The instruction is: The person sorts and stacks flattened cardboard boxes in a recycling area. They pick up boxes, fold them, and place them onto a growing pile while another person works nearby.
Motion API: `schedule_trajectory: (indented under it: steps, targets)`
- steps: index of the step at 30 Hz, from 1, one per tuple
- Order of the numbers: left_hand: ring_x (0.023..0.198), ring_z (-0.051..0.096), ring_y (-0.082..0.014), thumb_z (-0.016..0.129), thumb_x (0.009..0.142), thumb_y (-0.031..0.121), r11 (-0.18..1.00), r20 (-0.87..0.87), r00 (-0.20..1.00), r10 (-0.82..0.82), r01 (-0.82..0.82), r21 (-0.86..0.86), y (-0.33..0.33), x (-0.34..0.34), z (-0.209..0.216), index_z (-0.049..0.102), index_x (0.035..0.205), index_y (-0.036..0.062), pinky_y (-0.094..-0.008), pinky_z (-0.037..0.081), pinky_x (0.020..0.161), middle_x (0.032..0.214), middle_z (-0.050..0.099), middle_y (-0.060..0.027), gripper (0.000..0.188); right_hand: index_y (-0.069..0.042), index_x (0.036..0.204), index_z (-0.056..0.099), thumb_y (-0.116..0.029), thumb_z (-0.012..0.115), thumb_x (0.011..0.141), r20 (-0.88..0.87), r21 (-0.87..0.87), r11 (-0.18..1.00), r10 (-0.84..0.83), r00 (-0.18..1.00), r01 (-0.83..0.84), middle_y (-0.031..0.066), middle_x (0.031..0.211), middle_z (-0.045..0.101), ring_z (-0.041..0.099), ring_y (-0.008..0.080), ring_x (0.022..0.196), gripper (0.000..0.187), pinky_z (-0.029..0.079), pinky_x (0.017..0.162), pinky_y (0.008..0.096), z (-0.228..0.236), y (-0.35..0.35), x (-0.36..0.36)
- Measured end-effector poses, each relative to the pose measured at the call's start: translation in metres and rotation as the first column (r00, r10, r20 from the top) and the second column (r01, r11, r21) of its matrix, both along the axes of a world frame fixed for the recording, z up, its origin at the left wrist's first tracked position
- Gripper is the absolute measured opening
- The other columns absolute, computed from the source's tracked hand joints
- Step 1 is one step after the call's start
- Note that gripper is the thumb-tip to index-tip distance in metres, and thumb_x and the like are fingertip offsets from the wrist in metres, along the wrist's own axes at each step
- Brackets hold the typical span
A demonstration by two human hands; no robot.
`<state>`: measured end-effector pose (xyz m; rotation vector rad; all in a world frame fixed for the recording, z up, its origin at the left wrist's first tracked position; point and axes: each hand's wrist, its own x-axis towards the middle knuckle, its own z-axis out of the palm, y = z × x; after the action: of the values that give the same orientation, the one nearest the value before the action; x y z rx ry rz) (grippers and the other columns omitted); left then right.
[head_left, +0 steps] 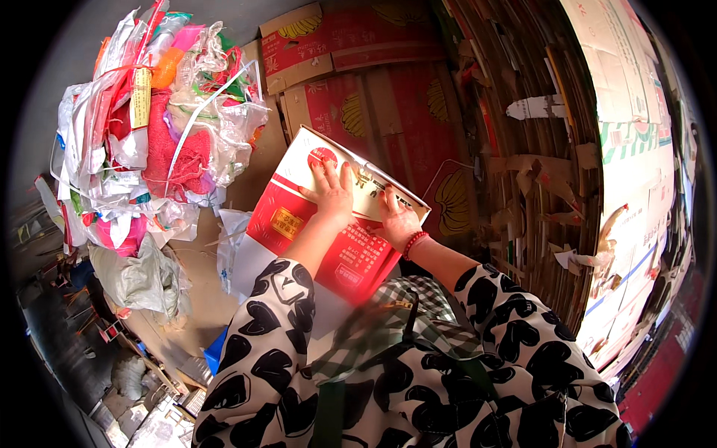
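Observation:
A red and cream cardboard box (265, 216) is tilted in front of my body, its far edge slanting down to the right. My left hand (328, 190) lies on the cream part near the far edge, fingers spread and stretched out. Closer to the box's right corner, my right hand (398, 218) rests on the same face with its fingers extended. A red bead bracelet (415, 243) circles the right wrist. The underside of the box is hidden. Its lower edge meets my green checked apron (418, 310).
Flattened red cartons with banana prints (321, 112) lie beyond the box. To the right rises a tall stack of flattened cardboard (538, 149), with pale cartons (635, 187) beyond. A bundle of plastic bags and netting (172, 127) stands at left, above a crumpled whitish sack (146, 280).

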<state>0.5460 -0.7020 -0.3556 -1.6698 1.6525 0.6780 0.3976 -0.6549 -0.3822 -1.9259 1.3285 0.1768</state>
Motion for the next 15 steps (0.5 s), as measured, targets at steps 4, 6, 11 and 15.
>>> schedule_trajectory:
  steps: [4, 6, 11, 15]
  targets:
    - [0.132, -0.01, -0.0423, 0.084, 0.05, 0.028, 0.991, -0.082, 0.991, 0.103, -0.109, -0.082, 0.018, 0.014, 0.002, -0.003, 0.14, 0.0113, -0.0723, 0.012, 0.092, 0.145, -0.007, -0.0211, 0.126, 0.002, 0.125, 0.037, -0.029, 0.066, 0.073, 0.136, -0.094, 0.993, -0.061, 0.989, 0.075, 0.0187, 0.135, 0.024, 0.048, 0.0306, 0.107, 0.067, 0.042, 0.089, 0.0395, 0.002, 0.012, 0.0]
    - [0.133, -0.01, -0.0365, 0.086, 0.046, 0.025, 0.98, -0.133, 0.982, 0.136, -0.153, -0.127, 0.017, 0.014, -0.006, -0.004, 0.14, 0.0094, -0.0709, 0.007, 0.095, 0.146, -0.008, -0.0175, 0.131, 0.002, 0.12, 0.042, -0.017, 0.066, 0.072, 0.297, -0.15, 0.932, -0.276, 0.914, 0.33, 0.0196, 0.124, 0.038, 0.058, 0.0309, 0.09, 0.057, 0.047, 0.077, 0.0364, -0.008, 0.012, 0.003]
    - [0.135, -0.01, -0.0314, 0.086, 0.042, 0.022, 0.954, -0.213, 0.965, 0.153, -0.201, -0.224, 0.025, 0.02, -0.011, -0.005, 0.139, 0.0064, -0.0675, 0.003, 0.097, 0.146, -0.009, -0.0158, 0.134, 0.004, 0.108, 0.052, -0.011, 0.063, 0.075, 0.482, 0.215, 0.663, -0.711, 0.512, 0.717, 0.0135, 0.075, 0.06, 0.061, 0.0213, 0.071, 0.038, 0.048, 0.064, 0.031, -0.044, -0.005, 0.044]
    - [0.135, -0.011, -0.0319, 0.086, 0.041, 0.024, 0.943, -0.276, 0.945, 0.175, -0.242, -0.23, 0.032, 0.022, -0.016, -0.005, 0.139, 0.0053, -0.0677, 0.001, 0.097, 0.146, -0.009, -0.0173, 0.135, 0.0, 0.089, 0.061, -0.027, 0.067, 0.07, 0.226, 0.184, 0.523, -0.846, 0.482, 0.832, 0.0156, 0.079, 0.063, 0.062, 0.0287, 0.071, 0.033, 0.047, 0.067, 0.036, -0.025, -0.022, 0.07]
